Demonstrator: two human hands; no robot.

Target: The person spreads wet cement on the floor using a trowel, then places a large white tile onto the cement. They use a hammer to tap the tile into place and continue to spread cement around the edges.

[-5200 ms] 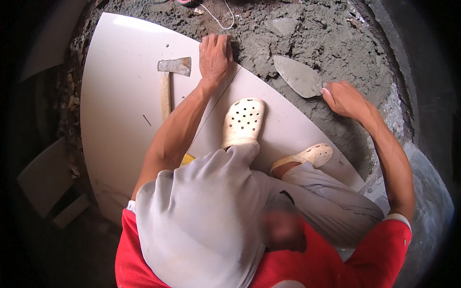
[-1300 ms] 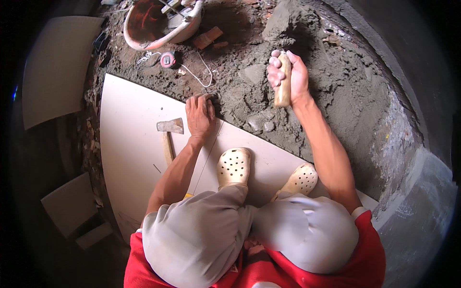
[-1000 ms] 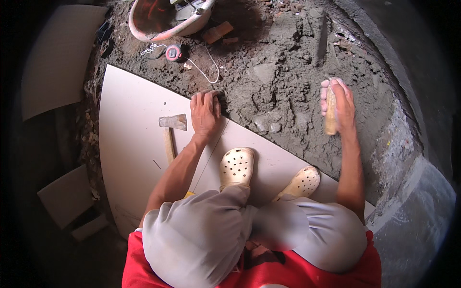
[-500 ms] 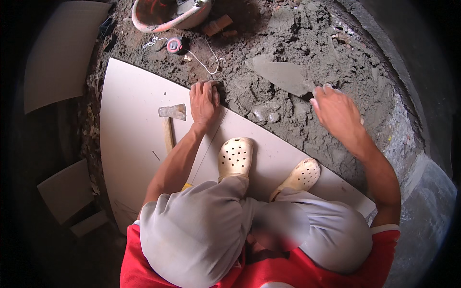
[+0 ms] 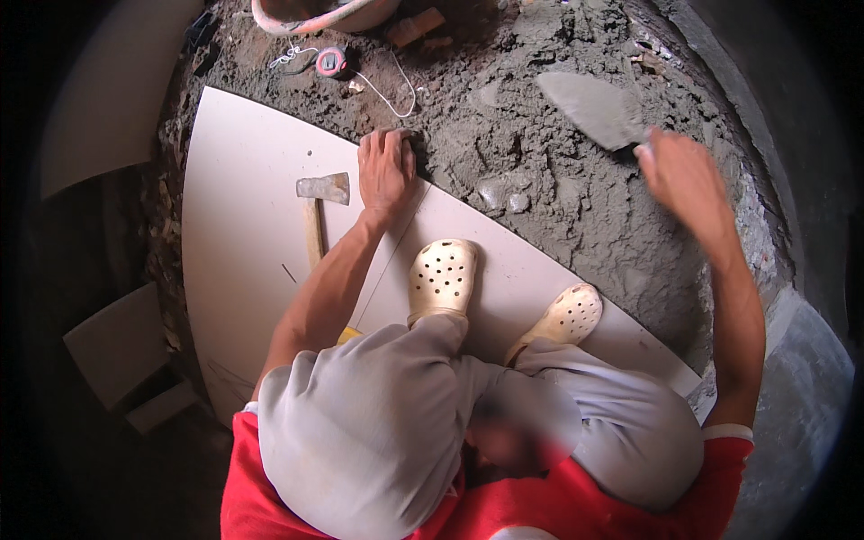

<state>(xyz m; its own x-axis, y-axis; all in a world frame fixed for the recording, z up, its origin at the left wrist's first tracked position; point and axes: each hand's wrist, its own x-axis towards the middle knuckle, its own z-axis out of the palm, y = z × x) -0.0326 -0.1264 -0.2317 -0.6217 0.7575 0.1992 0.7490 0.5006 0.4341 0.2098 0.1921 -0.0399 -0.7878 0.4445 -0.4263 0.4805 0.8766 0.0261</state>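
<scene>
My right hand (image 5: 688,184) is closed round the handle of a pointed trowel (image 5: 594,108), whose mortar-coated blade points to the far left over grey wet mortar (image 5: 576,211). The handle is mostly hidden in the fist. At the far edge of a large cream floor tile (image 5: 243,207), my left hand (image 5: 387,171) rests with fingers bent down over the edge, holding no tool; its fingertips are partly hidden. Left of this hand, a hammer (image 5: 322,188) with a worn metal head and wooden handle lies on the tile.
A tape measure (image 5: 330,62) and white string (image 5: 400,110) lie on the soil beyond the tile. A mortar-stained basin (image 5: 328,22) and a brick piece (image 5: 416,27) stand farther off. My cream clogs (image 5: 443,274) rest on the tiles. More tiles (image 5: 119,342) lie at left.
My right hand has swung the trowel away and to the right across the mortar. My left hand keeps its place on the tile edge. The whole view has shifted slightly.
</scene>
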